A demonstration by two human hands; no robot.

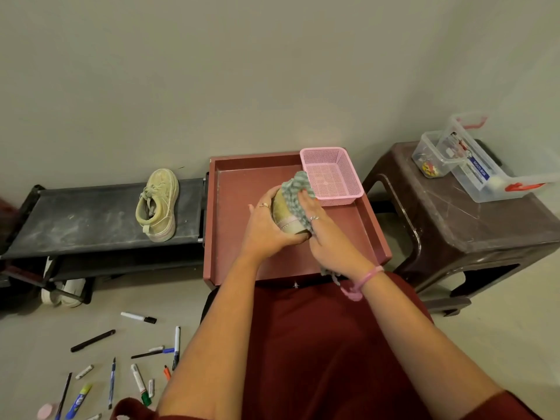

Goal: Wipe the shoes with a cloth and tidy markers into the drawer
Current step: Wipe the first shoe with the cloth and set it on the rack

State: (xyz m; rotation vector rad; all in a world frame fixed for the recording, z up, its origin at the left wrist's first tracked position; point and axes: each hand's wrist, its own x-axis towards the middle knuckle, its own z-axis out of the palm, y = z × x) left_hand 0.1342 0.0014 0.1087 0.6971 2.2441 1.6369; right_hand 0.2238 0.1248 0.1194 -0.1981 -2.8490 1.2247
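We look from one head-worn wide-angle camera, forward and steeply down, close over the open red drawer (233, 189), facing the wall (242, 71).

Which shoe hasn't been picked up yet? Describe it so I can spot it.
Look at the black shoe rack left of the red drawer. On its top shelf lies a beige lace-up sneaker, on its side, untouched; its twin is in the hands over the drawer.

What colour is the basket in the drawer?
Pink, a perforated plastic basket in the drawer's far right corner; head view, the only one.
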